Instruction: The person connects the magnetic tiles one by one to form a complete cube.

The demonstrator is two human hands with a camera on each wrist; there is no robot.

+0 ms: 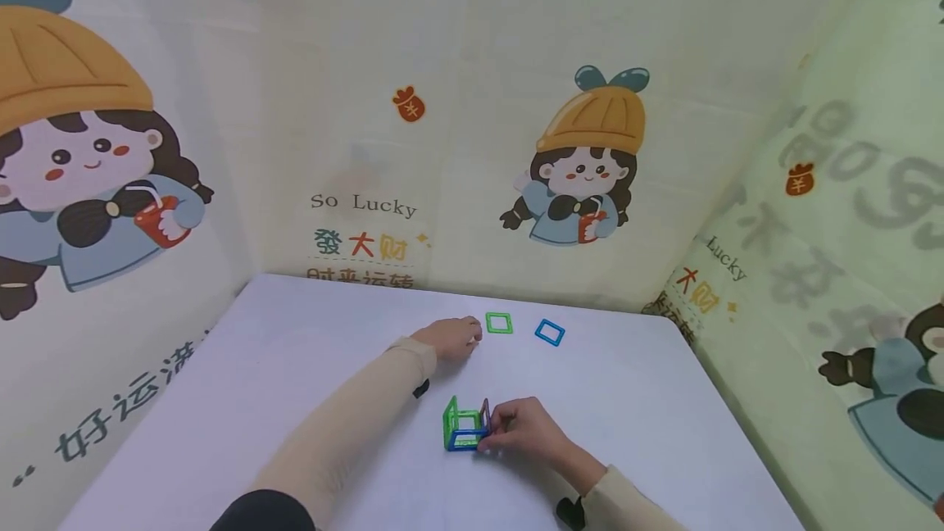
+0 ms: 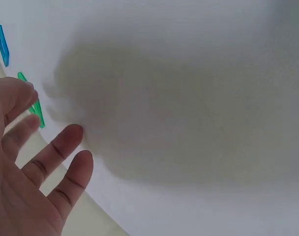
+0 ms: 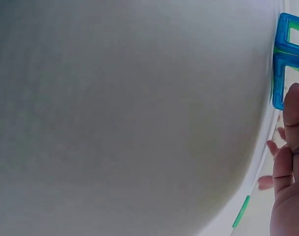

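Left hand [image 1: 450,340] at centre of head view, just left of green square frame [image 1: 499,323]; fingers loosely bent and spread, grasping nothing; blue square frame [image 1: 549,333] farther right, tilted, lying on white table [image 1: 627,400]; right hand [image 1: 533,433] at lower centre, thumb and fingers gripping right side of small structure [image 1: 469,433]; structure stands on table at lower centre: green panel upright at left, blue at front, purplish upright panel [image 1: 485,415] at right.
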